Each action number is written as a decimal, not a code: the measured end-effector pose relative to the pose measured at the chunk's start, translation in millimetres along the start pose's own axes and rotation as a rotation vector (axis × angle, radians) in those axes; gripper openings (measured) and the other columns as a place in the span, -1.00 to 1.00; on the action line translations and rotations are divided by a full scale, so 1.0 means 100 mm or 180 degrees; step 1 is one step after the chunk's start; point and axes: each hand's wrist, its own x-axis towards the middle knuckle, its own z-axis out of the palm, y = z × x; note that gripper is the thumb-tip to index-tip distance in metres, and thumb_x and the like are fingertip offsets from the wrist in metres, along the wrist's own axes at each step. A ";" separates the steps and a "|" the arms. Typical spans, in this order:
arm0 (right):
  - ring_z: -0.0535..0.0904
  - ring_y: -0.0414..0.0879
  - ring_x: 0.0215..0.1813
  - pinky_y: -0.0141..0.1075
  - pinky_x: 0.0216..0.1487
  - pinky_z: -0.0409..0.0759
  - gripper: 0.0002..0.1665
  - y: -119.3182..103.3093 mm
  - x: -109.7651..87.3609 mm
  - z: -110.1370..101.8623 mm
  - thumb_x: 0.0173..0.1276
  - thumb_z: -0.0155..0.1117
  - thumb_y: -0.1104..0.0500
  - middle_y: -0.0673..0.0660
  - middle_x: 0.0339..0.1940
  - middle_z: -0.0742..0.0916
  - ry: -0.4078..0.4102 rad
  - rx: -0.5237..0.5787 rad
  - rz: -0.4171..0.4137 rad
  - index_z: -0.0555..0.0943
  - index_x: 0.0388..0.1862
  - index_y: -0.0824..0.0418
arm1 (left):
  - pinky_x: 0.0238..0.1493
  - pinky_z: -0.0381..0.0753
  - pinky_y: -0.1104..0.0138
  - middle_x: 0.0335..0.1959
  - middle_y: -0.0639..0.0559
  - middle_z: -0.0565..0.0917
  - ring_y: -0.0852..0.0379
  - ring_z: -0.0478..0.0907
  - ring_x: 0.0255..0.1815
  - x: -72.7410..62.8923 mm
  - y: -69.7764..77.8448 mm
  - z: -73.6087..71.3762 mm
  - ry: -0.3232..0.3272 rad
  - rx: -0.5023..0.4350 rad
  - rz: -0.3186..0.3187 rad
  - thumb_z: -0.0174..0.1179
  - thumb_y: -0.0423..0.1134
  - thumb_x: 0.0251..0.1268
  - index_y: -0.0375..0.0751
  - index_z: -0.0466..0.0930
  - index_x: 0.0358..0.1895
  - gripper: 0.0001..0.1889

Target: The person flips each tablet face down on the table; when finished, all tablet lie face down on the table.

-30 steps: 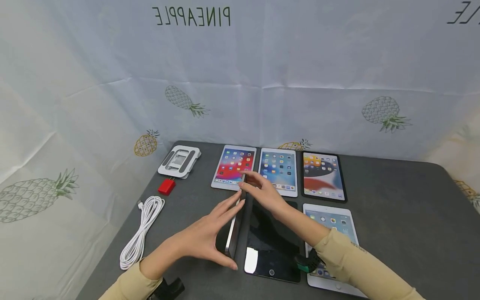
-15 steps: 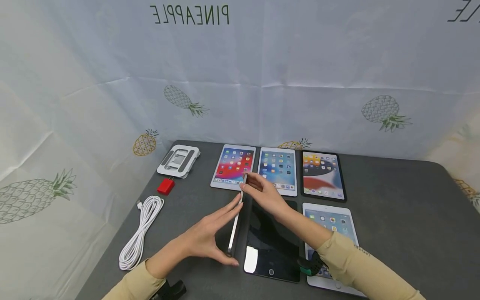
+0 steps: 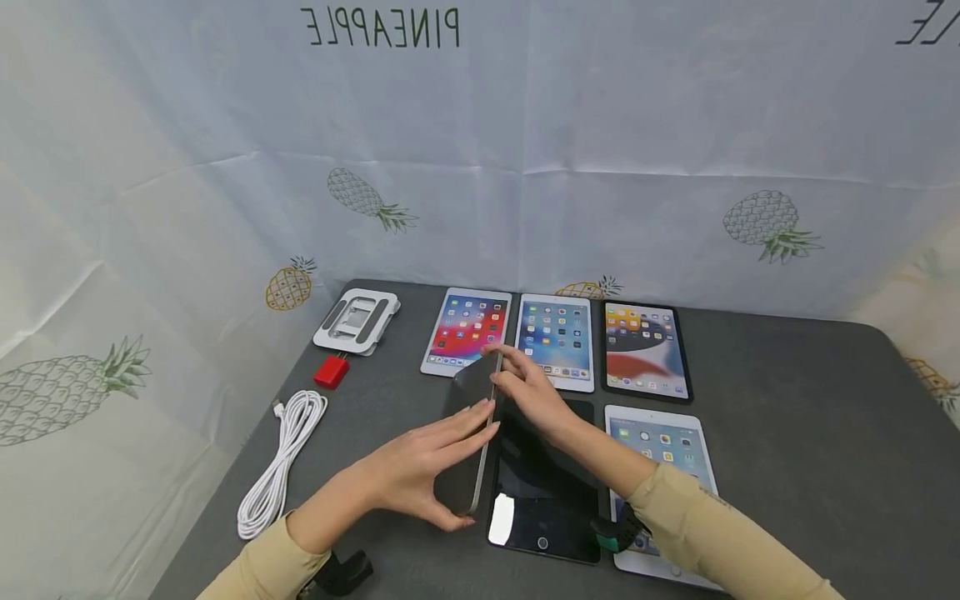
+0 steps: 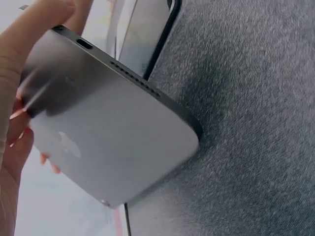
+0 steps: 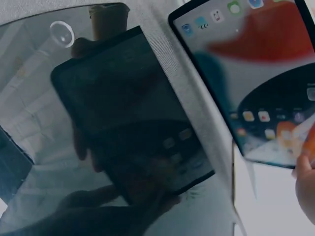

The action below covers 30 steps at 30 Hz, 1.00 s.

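A grey tablet [image 3: 474,385] is held tilted on its edge, its back towards the left. In the left wrist view the tablet's back [image 4: 123,132] shows an apple logo, and a port and speaker holes line one edge. My left hand [image 3: 412,467] grips it, thumb at the near end and fingers along the upper long edge. My right hand [image 3: 528,392] pinches the far end. The right wrist view shows its lit screen [image 5: 275,83], with fingertips [image 5: 306,169] at a corner. Just right lies a dark-screened tablet [image 3: 551,517], which mirrors the held one.
Behind lie two white tablets, one red-screened [image 3: 457,329] and one blue-screened [image 3: 555,337], plus a black-framed one [image 3: 647,350]. Another white tablet [image 3: 660,433] is partly under my right forearm. At left are a folded stand [image 3: 356,321], a red charger [image 3: 331,372] and a coiled white cable [image 3: 281,467].
The held tablet has turned from nearly edge-on to leaning right, so its back now shows broadly. Both hands keep hold and have shifted slightly right.
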 end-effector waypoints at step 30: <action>0.53 -0.12 -0.28 -0.28 -0.22 0.55 -0.62 0.33 0.19 -0.14 0.36 0.17 0.24 0.12 -0.23 0.67 -0.0287 -0.2522 -0.0342 0.65 0.11 0.32 | 0.30 0.39 0.24 0.49 -0.20 0.22 -0.03 0.14 0.50 -0.25 -0.15 0.27 -0.0757 0.0144 -0.0030 0.36 0.22 0.02 -0.24 0.27 0.45 -0.04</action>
